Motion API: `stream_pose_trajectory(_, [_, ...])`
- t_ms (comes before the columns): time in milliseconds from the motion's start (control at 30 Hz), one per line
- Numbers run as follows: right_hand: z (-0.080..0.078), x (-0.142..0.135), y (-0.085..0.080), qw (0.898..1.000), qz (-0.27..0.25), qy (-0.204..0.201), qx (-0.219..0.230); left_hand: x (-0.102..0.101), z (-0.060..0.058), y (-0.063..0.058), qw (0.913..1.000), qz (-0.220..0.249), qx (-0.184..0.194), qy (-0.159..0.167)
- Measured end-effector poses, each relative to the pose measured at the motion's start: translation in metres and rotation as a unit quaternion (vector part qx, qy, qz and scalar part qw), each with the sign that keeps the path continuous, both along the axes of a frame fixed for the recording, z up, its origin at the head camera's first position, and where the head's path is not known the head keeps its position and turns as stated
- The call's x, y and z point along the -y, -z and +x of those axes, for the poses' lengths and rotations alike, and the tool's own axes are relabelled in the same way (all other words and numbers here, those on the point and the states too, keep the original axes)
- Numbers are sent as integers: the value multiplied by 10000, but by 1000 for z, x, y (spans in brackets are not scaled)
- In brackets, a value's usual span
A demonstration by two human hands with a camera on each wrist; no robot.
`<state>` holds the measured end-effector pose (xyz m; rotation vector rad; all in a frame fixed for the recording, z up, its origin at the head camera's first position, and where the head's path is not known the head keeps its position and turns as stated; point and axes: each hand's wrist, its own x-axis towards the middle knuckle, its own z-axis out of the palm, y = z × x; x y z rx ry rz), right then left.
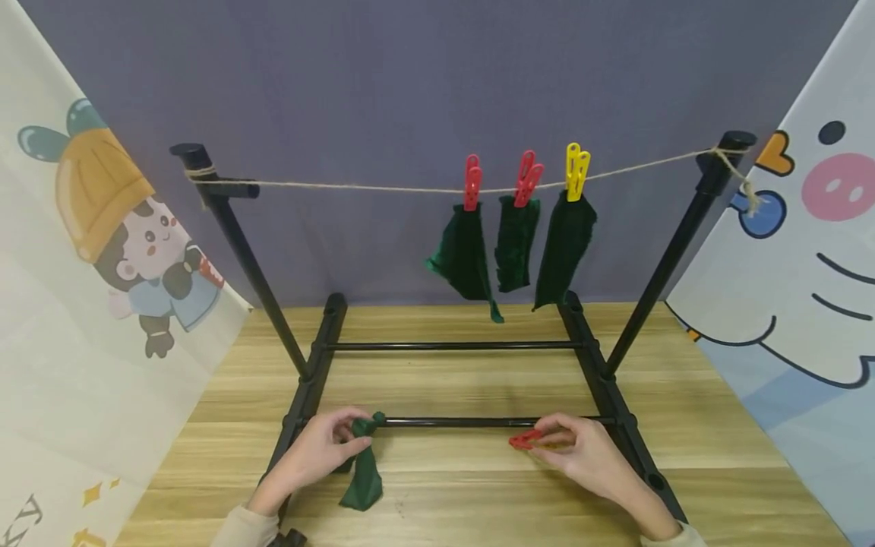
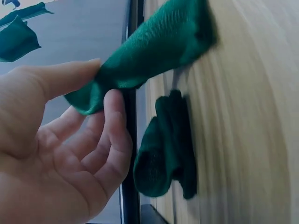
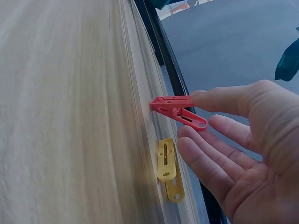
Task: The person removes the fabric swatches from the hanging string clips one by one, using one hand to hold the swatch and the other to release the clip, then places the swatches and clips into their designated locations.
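My left hand point(image 1: 331, 444) pinches a dark green cloth piece point(image 2: 154, 44) between thumb and fingertips; the rest dangles down over the wooden table. Below it, a second green cloth point(image 2: 166, 149) lies bunched on the table, mostly hidden behind my hand in the head view. With thumb and fingertips, my right hand point(image 1: 581, 452) holds a red clothespin point(image 3: 177, 109) near the front crossbar. A yellow clothespin point(image 3: 167, 161) rests on the table just under those fingers.
A black frame carries a twine line point(image 1: 342, 186) between two posts. Three green cloths hang from it, the leftmost point(image 1: 465, 254) and middle under red clothespins point(image 1: 472, 182), the rightmost under a yellow clothespin point(image 1: 576, 173). The front crossbar point(image 1: 451, 422) runs between both hands.
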<state>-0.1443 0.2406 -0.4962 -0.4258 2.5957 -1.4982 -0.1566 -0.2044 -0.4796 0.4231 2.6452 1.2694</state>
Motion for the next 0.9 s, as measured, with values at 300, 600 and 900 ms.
stream_pose_trajectory(300, [1, -4, 4, 9985, 546, -66, 49, 4, 5, 4, 9949, -941, -363, 62])
stream_pose_trajectory(600, [-1, -6, 3, 9960, 826, -295, -169, 4, 8, 8, 9892, -1360, -525, 141])
stream_pose_trajectory(900, [1, -8, 2, 9900, 1360, -297, -221, 5, 12, 8, 9884, -1443, -448, 139])
